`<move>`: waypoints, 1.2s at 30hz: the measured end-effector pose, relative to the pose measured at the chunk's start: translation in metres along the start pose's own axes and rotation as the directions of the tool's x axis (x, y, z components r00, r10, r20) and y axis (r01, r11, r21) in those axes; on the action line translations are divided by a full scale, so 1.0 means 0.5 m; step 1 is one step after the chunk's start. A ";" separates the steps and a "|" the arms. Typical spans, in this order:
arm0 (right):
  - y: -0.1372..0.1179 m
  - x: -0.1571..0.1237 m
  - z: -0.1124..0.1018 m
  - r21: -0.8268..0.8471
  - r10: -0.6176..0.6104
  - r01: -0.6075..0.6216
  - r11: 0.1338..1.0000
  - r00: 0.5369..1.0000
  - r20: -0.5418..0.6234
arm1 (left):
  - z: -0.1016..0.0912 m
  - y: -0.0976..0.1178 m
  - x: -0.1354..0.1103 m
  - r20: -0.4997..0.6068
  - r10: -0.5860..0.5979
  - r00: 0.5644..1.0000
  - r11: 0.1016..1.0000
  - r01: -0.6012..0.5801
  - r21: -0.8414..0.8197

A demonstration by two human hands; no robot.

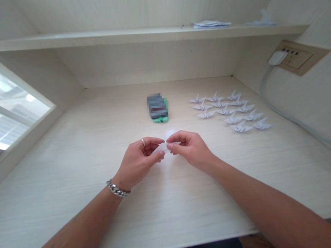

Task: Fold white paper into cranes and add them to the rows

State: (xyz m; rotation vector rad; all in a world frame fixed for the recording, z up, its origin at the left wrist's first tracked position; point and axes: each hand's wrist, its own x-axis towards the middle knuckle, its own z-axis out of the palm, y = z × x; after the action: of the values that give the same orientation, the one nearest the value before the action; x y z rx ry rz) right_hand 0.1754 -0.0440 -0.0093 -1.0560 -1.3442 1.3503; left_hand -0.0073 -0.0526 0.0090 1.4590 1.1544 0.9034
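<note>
Both hands meet over the middle of a pale wooden desk (74,189). My left hand (139,159), with a ring and a chain bracelet, and my right hand (188,147) each pinch one end of a small folded piece of white paper (161,148). The fingers of both hands are closed on it, and most of the paper is hidden between the fingertips. Several finished white paper cranes (229,110) lie in rows on the desk to the right and farther back, apart from the hands.
A phone in a green case (158,108) lies behind the hands. A shelf (121,37) above carries folded white papers (211,24). A wall socket (296,56) with a white plug and cable (282,113) runs down the right wall. A window (10,111) is on the left.
</note>
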 end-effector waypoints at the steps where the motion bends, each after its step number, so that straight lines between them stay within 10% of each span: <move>1: -0.001 0.000 0.000 -0.018 0.002 -0.002 1.000 1.000 0.004 | 0.001 0.001 0.000 -0.004 0.003 1.000 1.000 -0.003 0.003; 22: 0.003 -0.004 0.006 -0.042 -0.107 0.106 0.994 0.993 -0.041 | 0.008 0.011 -0.005 -0.183 0.078 0.980 0.993 -0.061 0.099; 36: -0.002 0.001 0.005 0.060 0.080 -0.083 0.995 0.995 0.054 | 0.006 0.004 -0.006 -0.091 0.101 0.991 0.978 -0.082 0.192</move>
State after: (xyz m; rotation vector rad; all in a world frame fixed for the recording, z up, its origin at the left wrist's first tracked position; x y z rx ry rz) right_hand 0.1727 -0.0442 -0.0084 -1.0499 -1.3006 1.4793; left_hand -0.0049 -0.0564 0.0103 1.6464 1.2843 0.9607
